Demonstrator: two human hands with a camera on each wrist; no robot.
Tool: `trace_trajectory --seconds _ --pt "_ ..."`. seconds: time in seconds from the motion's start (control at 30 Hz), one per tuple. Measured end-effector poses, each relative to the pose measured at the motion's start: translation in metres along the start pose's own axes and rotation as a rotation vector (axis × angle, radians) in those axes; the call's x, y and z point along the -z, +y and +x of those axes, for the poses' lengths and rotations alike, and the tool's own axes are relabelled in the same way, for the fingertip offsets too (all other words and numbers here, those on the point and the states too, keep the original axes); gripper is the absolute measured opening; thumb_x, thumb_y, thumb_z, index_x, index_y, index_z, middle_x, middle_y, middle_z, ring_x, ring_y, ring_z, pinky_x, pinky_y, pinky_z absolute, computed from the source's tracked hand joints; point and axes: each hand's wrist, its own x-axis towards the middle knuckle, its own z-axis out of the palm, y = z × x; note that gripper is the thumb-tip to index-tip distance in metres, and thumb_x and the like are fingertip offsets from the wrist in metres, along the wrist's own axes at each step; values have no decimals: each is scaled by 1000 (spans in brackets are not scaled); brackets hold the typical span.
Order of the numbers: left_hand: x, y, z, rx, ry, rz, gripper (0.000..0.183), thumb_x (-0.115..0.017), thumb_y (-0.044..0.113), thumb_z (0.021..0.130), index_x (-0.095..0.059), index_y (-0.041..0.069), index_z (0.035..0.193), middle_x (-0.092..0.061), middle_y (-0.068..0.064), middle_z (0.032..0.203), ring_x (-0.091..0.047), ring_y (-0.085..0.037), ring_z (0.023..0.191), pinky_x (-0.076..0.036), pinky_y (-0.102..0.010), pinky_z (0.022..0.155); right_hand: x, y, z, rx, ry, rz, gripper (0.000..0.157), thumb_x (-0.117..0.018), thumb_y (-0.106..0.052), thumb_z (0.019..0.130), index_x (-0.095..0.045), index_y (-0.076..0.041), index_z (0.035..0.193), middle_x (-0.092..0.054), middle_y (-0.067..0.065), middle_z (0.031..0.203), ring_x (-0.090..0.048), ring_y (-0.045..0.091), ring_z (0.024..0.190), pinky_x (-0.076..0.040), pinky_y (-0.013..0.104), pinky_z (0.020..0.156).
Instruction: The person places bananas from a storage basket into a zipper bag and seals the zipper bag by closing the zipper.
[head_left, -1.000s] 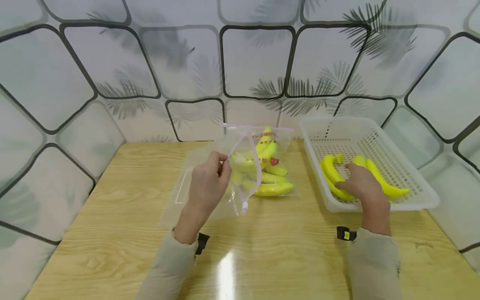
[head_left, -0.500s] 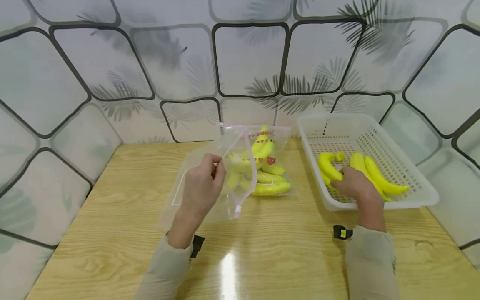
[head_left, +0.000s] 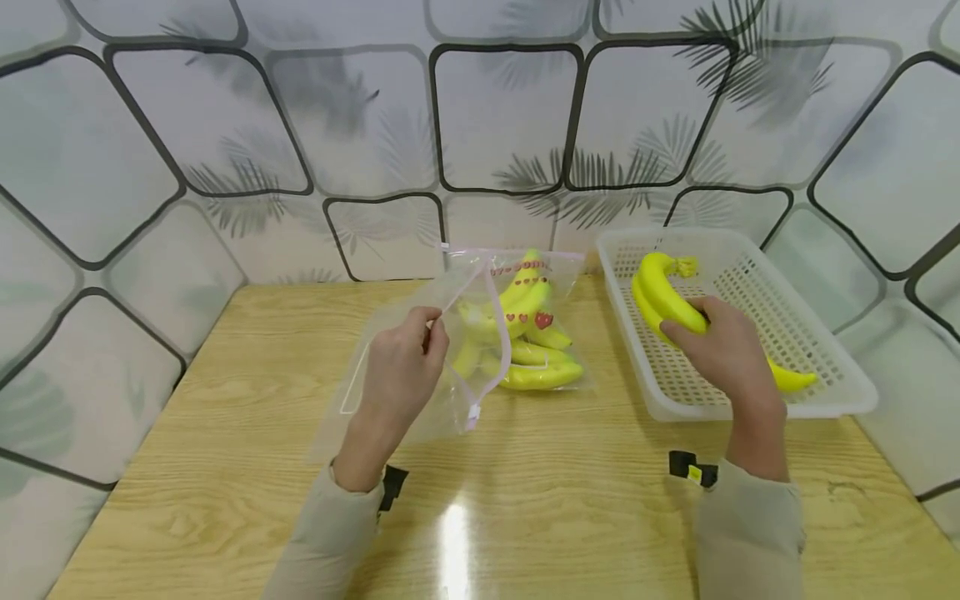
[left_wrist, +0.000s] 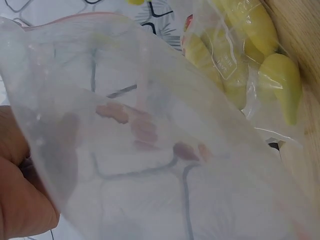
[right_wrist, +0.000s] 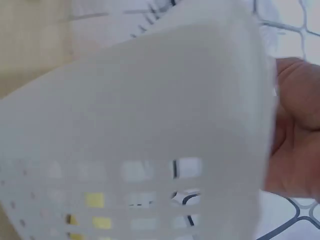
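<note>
My left hand [head_left: 401,367] pinches the rim of a clear zip bag [head_left: 360,396], whose pink-edged mouth gapes to the right. In the left wrist view, this bag's translucent film [left_wrist: 150,135] spreads beside the hand. Behind it stands another clear zip bag [head_left: 573,287] with red heart prints, holding yellow bananas [head_left: 543,377]. My right hand [head_left: 731,350] grips a bunch of bananas [head_left: 663,292] by its lower end, stem end pointing up and away, over the basket [head_left: 862,400]. In the right wrist view, the basket's wall [right_wrist: 150,100] hides most of that hand and the bananas.
The white perforated basket stands at the right side of the wooden table [head_left: 555,500]. Another banana [head_left: 791,379] lies in it, partly behind my right hand. A patterned backdrop [head_left: 510,125] rises along the back and both sides.
My right hand has taken hold of the bunch of bananas and raised it from the basket's floor, shifting it away from me. My left hand keeps its pinch on the bag, nearly still.
</note>
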Motion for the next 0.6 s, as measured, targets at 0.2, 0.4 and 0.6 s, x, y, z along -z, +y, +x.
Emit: trace_trajectory --seconds 0.2,0.4,0.6 --pt "-1 -2 -1 -10 6 2 11 -57 -7 91 -66 -9 96 -60 -9 60 -39 -8 42 -31 -20 40 1 -20 -11 224 21 166 44 -72 -26 92 -61 -3 128 -59 11 101 -52 19 76 -45 23 61" --pt "-2 -1 -1 -34 18 0 9 -58 -7 91 -66 -8 95 -62 -10 62 -42 -10 43 -33 -21 42 -14 -37 -13 486 -155 409 36 -77 1 83 -66 -1 117 -61 5 92 -58 13 69 -51 22 59" --pt "-1 3 -1 -53 16 0 8 -59 -6 91 -66 -8 95 -63 -11 64 -40 -10 44 -35 -21 42 -31 -48 -11 541 -305 466 33 -77 0 84 -66 -3 115 -59 9 92 -55 15 68 -50 25 57"
